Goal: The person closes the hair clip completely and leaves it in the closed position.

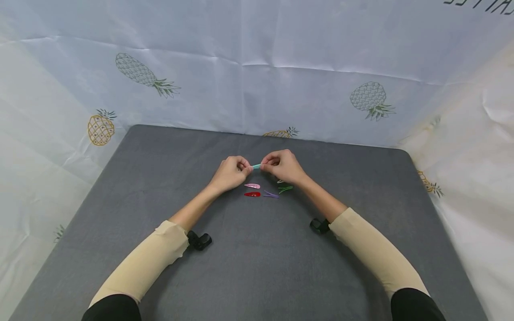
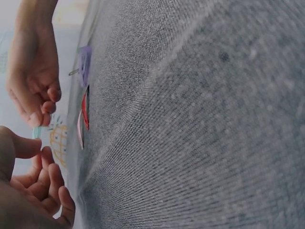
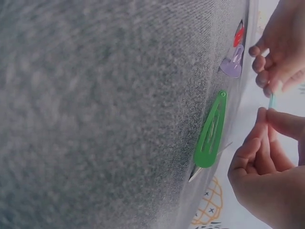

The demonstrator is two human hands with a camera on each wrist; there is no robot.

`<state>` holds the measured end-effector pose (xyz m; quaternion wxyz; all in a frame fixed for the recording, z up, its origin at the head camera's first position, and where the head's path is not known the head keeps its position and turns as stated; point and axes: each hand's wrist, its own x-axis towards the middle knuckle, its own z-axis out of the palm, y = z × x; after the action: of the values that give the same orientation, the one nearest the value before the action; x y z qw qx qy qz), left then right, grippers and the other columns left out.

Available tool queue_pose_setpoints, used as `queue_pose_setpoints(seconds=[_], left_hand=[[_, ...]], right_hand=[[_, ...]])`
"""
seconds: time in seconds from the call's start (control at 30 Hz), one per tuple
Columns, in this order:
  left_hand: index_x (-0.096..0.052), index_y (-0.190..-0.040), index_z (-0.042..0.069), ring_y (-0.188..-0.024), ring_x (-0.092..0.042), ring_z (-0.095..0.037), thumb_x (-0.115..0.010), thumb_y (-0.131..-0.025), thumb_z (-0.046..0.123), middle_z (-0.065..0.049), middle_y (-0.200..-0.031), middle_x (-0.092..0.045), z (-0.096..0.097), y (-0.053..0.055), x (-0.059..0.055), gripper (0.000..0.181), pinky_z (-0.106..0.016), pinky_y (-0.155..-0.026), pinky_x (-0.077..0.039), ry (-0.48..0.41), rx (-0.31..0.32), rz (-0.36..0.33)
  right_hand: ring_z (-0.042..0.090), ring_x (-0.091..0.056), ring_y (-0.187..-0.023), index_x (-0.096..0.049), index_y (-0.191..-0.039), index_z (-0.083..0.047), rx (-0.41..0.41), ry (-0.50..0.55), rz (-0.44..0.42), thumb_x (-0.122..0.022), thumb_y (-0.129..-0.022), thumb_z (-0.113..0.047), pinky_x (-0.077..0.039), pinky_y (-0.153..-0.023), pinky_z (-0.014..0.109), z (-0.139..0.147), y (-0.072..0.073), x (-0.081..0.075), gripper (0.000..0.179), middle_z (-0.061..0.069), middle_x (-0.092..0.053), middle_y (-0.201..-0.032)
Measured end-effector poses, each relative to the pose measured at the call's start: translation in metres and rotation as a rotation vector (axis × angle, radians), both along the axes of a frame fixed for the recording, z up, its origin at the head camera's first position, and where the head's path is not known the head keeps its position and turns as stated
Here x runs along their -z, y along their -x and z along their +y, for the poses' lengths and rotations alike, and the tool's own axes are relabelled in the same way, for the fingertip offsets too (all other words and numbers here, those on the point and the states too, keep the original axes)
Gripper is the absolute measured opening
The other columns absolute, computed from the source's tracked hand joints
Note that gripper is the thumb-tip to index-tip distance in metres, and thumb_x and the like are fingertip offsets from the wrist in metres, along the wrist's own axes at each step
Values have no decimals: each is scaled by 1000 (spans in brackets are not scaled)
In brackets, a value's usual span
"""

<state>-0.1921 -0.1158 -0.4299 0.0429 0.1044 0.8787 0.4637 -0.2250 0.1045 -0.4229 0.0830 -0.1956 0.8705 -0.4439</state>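
Note:
A small turquoise hair clip spans the gap between two hands, raised over the table. My left hand pinches one end between thumb and fingertips. The other end is pinched by my right hand; fingertips cover both ends of the clip. On the cloth just below lie a pink hair clip and a red hair clip, both flat and closed. Beside them are a purple hair clip and a green hair clip, each sprung apart. A pale clip is partly hidden by the right hand.
Dark grey cloth covers the table. A white curtain with pineapple prints hangs behind its far edge. Black wrist straps with camera mounts sit at both beige sleeves, close over the cloth.

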Motion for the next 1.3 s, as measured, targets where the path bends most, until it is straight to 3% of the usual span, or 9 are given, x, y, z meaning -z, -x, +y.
queue_pose_setpoints(seconds=[0.27, 0.57, 0.77, 1.3], left_hand=[[-74, -98, 2, -65, -56, -11, -70, -102, 14, -8, -84, -72, 2, -3, -4, 13, -26, -63, -43, 8, -29, 5], [-75, -96, 1, -65, -56, -11, -70, -102, 14, -8, -82, -71, 2, -4, -4, 14, -27, -62, -43, 13, -50, 3], [-76, -95, 2, -64, -57, -11, -70, -102, 14, -7, -82, -72, 1, -4, -4, 15, -26, -62, -44, 15, -26, 1], [-82, -101, 2, -71, -60, -10, -72, -102, 20, -17, -97, -82, -5, -1, -3, 20, -26, -67, -46, -56, -39, -60]], right_hand=[[11, -66, -70, -81, -99, -3, 9, 24, 26, -76, -99, -11, -50, -65, 24, -1, -1, -3, 10, 13, -78, -88], [14, -69, -72, -81, -98, -2, 34, 39, 72, -75, -97, -10, -53, -66, 24, -7, -7, -2, 9, 14, -79, -89], [13, -68, -69, -81, -95, -4, 50, 31, 104, -73, -97, -10, -52, -63, 25, -8, -9, -1, 10, 13, -79, -87], [17, -72, -74, -81, -100, -7, 37, 56, 56, -76, -100, -13, -54, -68, 25, -1, -6, 1, 8, 12, -79, -92]])
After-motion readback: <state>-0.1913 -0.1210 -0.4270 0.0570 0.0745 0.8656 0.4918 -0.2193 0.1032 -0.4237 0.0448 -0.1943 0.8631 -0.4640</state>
